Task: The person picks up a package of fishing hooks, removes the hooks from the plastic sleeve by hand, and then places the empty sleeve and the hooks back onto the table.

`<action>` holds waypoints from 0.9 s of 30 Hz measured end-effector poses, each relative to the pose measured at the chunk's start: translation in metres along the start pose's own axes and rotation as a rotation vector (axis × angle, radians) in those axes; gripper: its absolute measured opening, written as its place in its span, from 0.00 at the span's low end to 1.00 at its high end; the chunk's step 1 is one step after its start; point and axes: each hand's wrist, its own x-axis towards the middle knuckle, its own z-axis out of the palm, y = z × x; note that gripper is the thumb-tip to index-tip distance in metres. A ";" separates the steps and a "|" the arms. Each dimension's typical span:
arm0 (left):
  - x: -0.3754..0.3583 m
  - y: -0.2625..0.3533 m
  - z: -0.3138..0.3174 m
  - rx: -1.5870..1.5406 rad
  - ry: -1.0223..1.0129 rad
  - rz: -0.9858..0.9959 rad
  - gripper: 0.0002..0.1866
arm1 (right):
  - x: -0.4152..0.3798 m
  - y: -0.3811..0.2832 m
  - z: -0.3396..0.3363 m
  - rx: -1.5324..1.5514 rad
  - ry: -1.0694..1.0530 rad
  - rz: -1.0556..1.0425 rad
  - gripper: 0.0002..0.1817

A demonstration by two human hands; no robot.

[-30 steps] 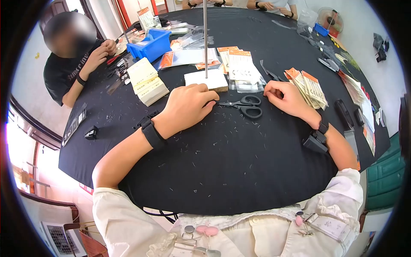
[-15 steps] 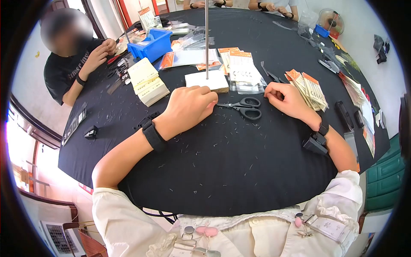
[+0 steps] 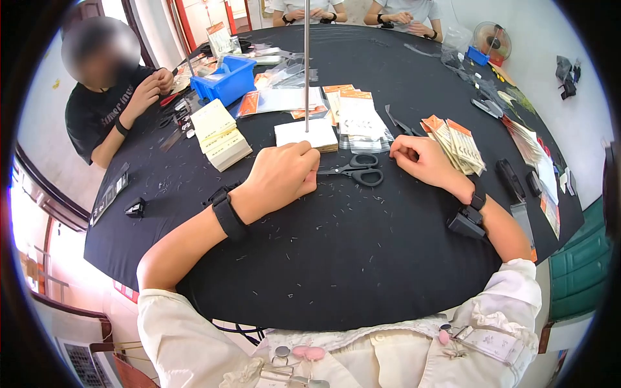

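My left hand [image 3: 279, 178] is closed, knuckles up, just in front of a stack of white cards [image 3: 304, 134]. Its fingertips are turned down and hidden, beside the blade tips of black-handled scissors [image 3: 363, 171] lying on the table. My right hand [image 3: 428, 163] is curled, thumb and fingers drawn together, to the right of the scissors' handles. Whether anything small is pinched in either hand cannot be seen. Next to my right hand lie orange-topped packaged cards [image 3: 455, 143]. Further back are more orange-and-white packets [image 3: 358, 115].
A thin metal pole [image 3: 306, 64] rises at the white stack. Yellowish card stacks [image 3: 220, 136] and a blue bin [image 3: 224, 79] stand to the left. Tiny clippings litter the black cloth [image 3: 336, 258]. A person [image 3: 107, 97] sits at the left; others work across the table.
The view has tilted slightly, so the table things sit a little lower and further left. Both hands keep nearly the same places beside the scissors.
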 end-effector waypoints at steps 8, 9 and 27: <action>-0.001 0.000 0.003 -0.006 0.009 -0.070 0.10 | 0.001 0.004 0.003 -0.008 0.035 -0.027 0.03; 0.000 0.000 0.002 -0.013 -0.027 -0.132 0.09 | 0.001 0.005 0.004 -0.001 0.070 -0.044 0.03; 0.019 0.001 -0.069 -0.457 -0.142 -0.336 0.11 | 0.000 0.002 0.000 0.022 -0.004 -0.003 0.03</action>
